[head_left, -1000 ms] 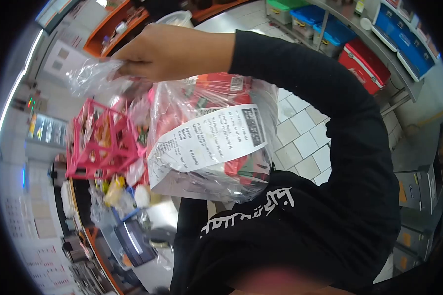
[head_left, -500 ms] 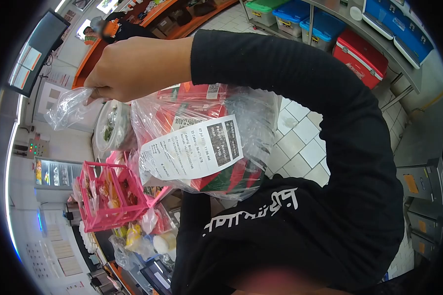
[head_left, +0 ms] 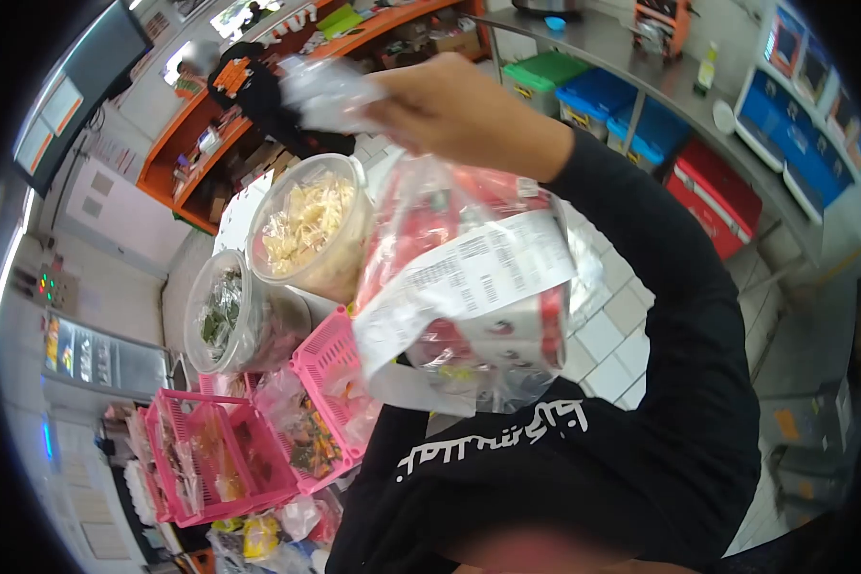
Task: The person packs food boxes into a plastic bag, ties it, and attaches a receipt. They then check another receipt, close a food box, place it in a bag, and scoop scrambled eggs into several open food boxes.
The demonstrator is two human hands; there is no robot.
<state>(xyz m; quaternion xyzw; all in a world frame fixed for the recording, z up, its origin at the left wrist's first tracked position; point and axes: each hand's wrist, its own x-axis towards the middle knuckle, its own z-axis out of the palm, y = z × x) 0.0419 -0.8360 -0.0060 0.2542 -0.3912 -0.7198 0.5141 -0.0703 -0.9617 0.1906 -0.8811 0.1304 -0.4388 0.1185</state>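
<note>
My right hand (head_left: 430, 103), smeared a little by motion, is closed on the gathered top of a clear plastic bag (head_left: 402, 239). Red and white food packages (head_left: 507, 335) fill the bag, which hangs in front of my chest. A long white printed receipt (head_left: 469, 277) lies across its front, with its lower end curling down. The bag hides my left hand; only a bit of the black left sleeve shows below it. Left of the bag stands a clear tub of pale yellow crackers (head_left: 306, 225), and nearer the wall another tub (head_left: 222, 320) holds wrapped green items.
Pink plastic baskets (head_left: 225, 459) with packets stand at the lower left. Orange shelving (head_left: 187, 153) runs along the back, with a person in black (head_left: 258, 96) beside it. Lidded bins (head_left: 598, 100) and a red cooler box (head_left: 713, 201) sit under a steel table (head_left: 679, 124) at right.
My right hand has moved to the right, carrying the bag with it. The view has shifted, and the cracker tub and more of the pink baskets now show.
</note>
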